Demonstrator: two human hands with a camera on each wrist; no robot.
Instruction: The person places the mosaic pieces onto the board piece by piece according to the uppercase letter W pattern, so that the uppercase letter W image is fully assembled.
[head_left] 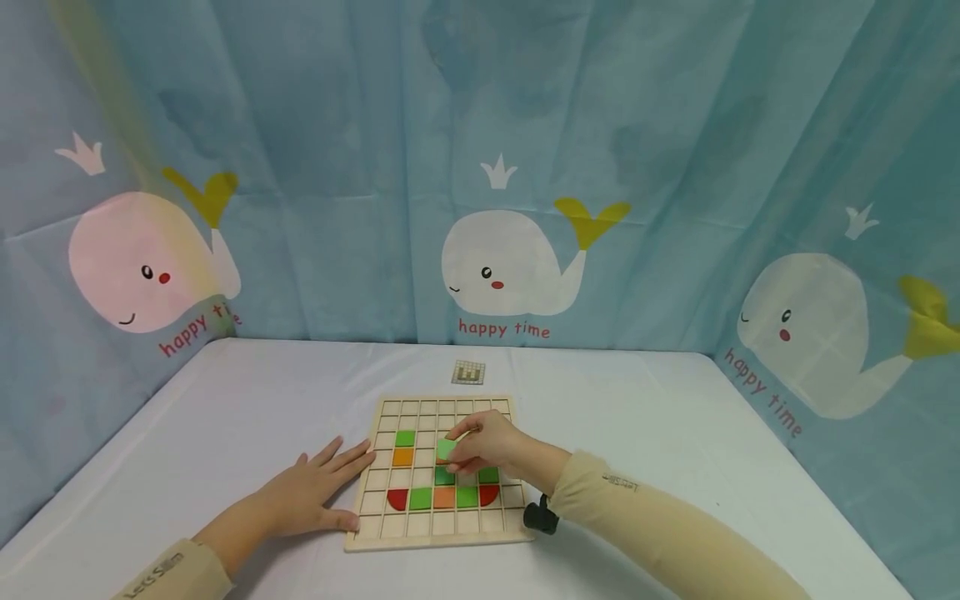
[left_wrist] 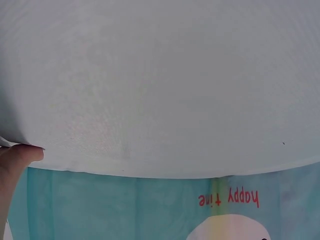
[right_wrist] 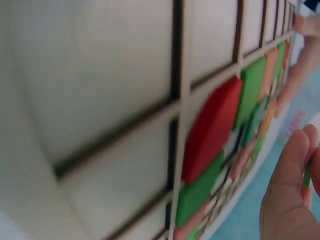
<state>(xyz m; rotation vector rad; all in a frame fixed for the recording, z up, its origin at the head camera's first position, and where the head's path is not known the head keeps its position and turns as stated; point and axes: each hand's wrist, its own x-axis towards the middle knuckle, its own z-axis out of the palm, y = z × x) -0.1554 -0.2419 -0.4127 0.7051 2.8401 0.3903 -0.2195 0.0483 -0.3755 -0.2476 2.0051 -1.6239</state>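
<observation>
A wooden grid board (head_left: 393, 523) lies on the table. My right hand (head_left: 483, 442) pinches a light green square tile (head_left: 445, 451) over the board's middle; the tile's edge (right_wrist: 307, 175) shows between the fingers in the right wrist view. Along a lower row sit a red rounded piece (head_left: 397, 500), green tiles, a light orange tile (head_left: 445, 497) and another red rounded piece (head_left: 488, 495). Higher up on the left are an orange tile (head_left: 402, 457) and a green tile (head_left: 406, 437). My left hand (head_left: 311, 492) lies with spread fingers at the board's left edge. My right hand hides some cells.
A small card with a grid pattern (head_left: 468, 372) lies behind the board. A black device (head_left: 542, 516) sits at my right wrist. White cloth (head_left: 637, 417) covers the table, and a blue whale-print curtain (head_left: 337, 267) hangs behind it.
</observation>
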